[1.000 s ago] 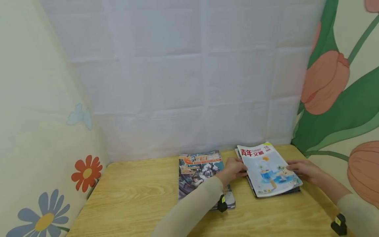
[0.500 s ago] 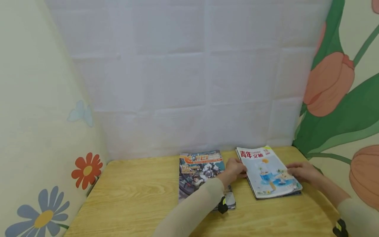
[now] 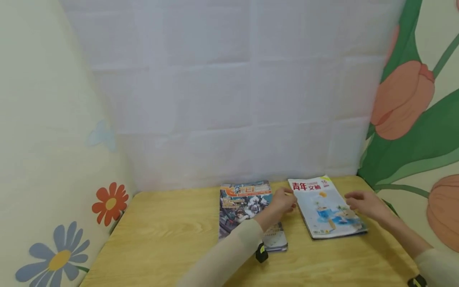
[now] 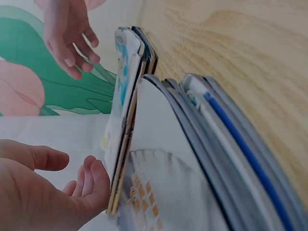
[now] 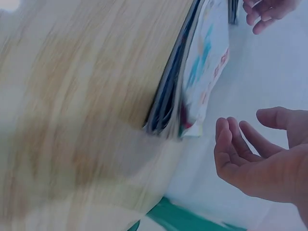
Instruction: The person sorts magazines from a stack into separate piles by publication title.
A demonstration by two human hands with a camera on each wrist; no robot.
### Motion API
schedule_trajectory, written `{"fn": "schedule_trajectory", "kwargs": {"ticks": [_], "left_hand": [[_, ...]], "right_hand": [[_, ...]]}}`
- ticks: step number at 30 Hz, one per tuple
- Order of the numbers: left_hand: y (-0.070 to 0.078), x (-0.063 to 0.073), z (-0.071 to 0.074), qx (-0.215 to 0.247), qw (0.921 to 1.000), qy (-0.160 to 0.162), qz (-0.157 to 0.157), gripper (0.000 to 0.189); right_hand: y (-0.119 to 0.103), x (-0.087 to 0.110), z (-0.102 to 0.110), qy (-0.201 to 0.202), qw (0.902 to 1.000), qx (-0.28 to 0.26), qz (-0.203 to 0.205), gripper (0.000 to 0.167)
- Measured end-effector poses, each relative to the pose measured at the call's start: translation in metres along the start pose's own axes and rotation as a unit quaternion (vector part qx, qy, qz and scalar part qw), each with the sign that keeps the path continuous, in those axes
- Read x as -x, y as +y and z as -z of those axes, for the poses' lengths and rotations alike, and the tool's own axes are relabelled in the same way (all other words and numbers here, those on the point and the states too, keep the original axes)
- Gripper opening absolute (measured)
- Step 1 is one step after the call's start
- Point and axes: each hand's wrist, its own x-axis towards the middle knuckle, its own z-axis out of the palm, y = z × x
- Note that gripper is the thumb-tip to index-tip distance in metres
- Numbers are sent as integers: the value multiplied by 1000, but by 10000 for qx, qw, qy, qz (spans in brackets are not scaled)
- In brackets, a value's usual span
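Two short stacks of magazines lie on a wooden table. The right stack has a white magazine (image 3: 324, 207) on top, with red characters and a blue beach picture. Just off its left edge is my left hand (image 3: 283, 201), fingers loosely bent and holding nothing. My right hand (image 3: 365, 204) hovers by the opposite edge; in the right wrist view a gap shows between its relaxed fingers (image 5: 231, 139) and the stack. A magazine with a dark comic-style cover (image 3: 233, 211) tops the left stack, partly hidden behind my left forearm.
The wooden table (image 3: 161, 223) meets a hanging white sheet (image 3: 215, 99) at the back. Painted walls stand at both sides, with a flower (image 3: 110, 203) on the left one and tulips (image 3: 403, 101) on the right. Several magazine edges (image 4: 221, 130) show close by in the left wrist view.
Both hands have let go of the right stack's edges, and the right hand has lifted a little. The white magazine, earlier askew, now lies squarely over those beneath it.
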Motion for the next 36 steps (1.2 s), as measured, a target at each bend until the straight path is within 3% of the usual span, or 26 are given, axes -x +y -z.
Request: {"fn": "schedule_trajectory", "kwargs": {"ticks": [10, 19, 27, 36], "left_hand": [[-3, 37, 42, -571, 9940, -379, -853, 33], [-5, 63, 71, -1064, 9878, -232, -1117, 25], [-9, 71, 101, -1176, 9871, 93, -1087, 28], [-19, 85, 137, -1175, 9864, 668, -931, 39]], "right_hand": [[-35, -5, -32, -293, 9989, -293, 238, 42], [-56, -10, -65, -573, 9958, -430, 568, 38], [-79, -21, -93, -853, 9901, -608, 934, 39], [-90, -30, -120, -1131, 9871, -589, 967, 37]]}}
